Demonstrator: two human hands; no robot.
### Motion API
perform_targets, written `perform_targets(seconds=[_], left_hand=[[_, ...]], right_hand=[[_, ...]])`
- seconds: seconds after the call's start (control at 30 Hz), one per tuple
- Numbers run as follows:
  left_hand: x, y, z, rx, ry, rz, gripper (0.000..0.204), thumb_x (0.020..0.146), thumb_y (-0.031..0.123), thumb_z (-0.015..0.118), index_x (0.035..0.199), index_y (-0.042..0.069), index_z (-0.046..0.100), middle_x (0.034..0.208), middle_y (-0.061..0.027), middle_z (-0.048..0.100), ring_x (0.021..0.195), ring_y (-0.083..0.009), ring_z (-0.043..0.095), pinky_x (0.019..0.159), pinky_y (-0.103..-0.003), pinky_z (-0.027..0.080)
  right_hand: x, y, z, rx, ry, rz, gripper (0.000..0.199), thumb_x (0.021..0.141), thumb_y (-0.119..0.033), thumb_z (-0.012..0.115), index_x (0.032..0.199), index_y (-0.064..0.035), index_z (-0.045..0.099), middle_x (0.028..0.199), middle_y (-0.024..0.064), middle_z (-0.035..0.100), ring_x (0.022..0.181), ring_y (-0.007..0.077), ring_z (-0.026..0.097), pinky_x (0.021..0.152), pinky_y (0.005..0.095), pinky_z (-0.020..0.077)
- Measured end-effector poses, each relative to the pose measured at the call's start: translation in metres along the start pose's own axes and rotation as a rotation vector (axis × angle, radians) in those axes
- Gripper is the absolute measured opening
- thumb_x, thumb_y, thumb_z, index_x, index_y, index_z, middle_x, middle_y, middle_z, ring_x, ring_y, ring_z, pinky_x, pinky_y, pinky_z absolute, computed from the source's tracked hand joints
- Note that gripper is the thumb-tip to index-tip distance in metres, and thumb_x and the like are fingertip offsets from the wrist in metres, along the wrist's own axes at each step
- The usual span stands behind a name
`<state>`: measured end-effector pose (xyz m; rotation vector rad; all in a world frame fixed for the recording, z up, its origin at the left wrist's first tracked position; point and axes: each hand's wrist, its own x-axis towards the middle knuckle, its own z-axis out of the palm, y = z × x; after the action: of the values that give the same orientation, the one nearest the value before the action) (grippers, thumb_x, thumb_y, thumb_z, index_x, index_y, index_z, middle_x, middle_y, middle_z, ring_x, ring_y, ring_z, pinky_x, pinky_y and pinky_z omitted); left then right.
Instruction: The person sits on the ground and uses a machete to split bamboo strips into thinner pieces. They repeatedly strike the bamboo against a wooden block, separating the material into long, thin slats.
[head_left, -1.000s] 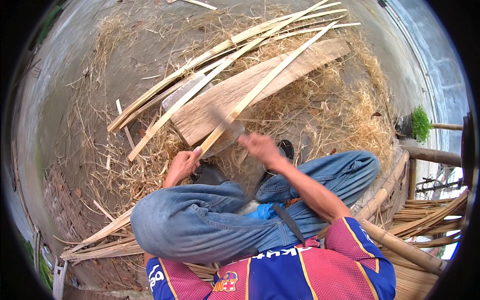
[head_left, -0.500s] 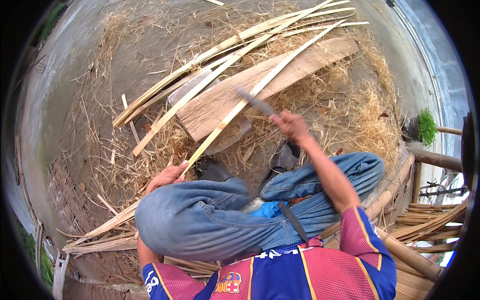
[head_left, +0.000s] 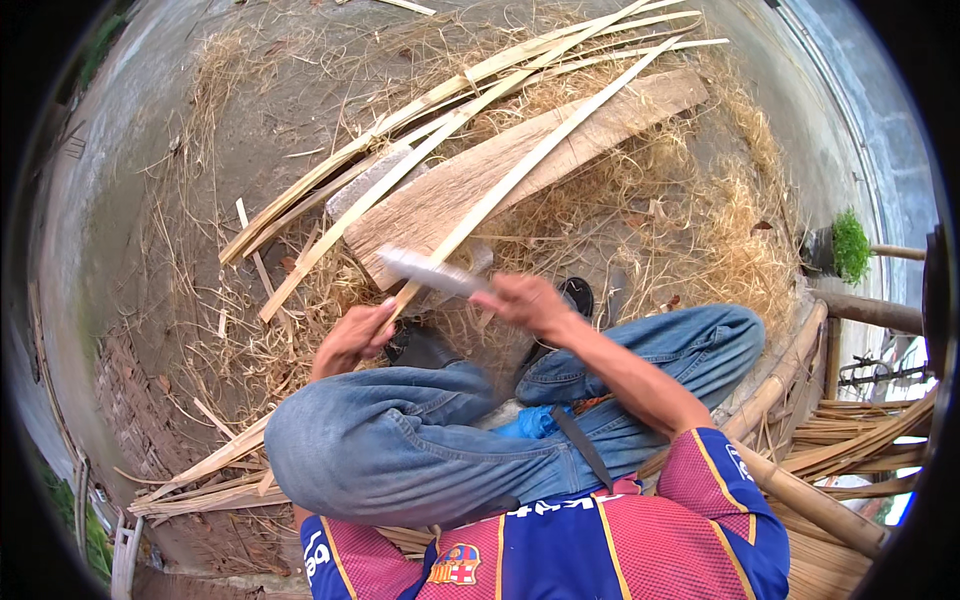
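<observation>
My left hand [head_left: 354, 334] is closed round the near end of a long pale strip [head_left: 541, 153], which looks like split bamboo. From there the strip runs up and right across a wooden board [head_left: 615, 133]. My right hand [head_left: 537, 304] grips a knife [head_left: 428, 271], its blade smeared by motion. The blade lies across the strip just beyond my left fingers; whether it touches the strip I cannot tell. The board rests tilted over a grey block [head_left: 345, 200], above my feet.
More split strips [head_left: 370, 145] lie beside the board's left side. Curly shavings [head_left: 740, 235] cover much of the ground. Cut strips [head_left: 215, 495] are piled by my left knee. On the right are a bamboo pole [head_left: 800, 500] and a potted green plant [head_left: 850, 250].
My right hand has drawn the knife down and left along the strip, toward my left hand. My left hand has shifted slightly up and right, still holding the strip.
</observation>
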<state>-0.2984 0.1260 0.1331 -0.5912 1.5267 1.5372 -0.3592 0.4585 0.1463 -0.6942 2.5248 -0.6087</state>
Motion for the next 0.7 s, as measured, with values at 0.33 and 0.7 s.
perform_targets(seconds=[0.33,0.7], left_hand=[[-0.067,-0.004,-0.014,0.189,0.072,-0.067,0.054,0.100,0.056,0.059,0.069,0.012,0.061,0.057,0.0036,0.055,0.050,-0.0063,0.046,0.046,-0.027,0.033],[-0.128,-0.069,-0.040,0.279,0.293,-0.161,0.050,0.098,0.053,0.063,0.075,0.009,0.066,0.065,0.0008,0.061,0.058,-0.0104,0.054,0.053,-0.029,0.040]], right_hand=[[0.009,0.087,-0.031,-0.002,0.243,0.072,0.059,0.100,-0.059,0.056,0.069,-0.0094,0.052,0.061,0.0073,0.065,0.053,0.0283,0.064,0.052,0.0427,0.0516],[0.017,0.059,-0.030,-0.190,0.000,-0.218,0.065,0.105,-0.061,0.042,0.073,-0.0069,0.057,0.071,0.0143,0.066,0.060,0.0301,0.065,0.059,0.0468,0.0547]])
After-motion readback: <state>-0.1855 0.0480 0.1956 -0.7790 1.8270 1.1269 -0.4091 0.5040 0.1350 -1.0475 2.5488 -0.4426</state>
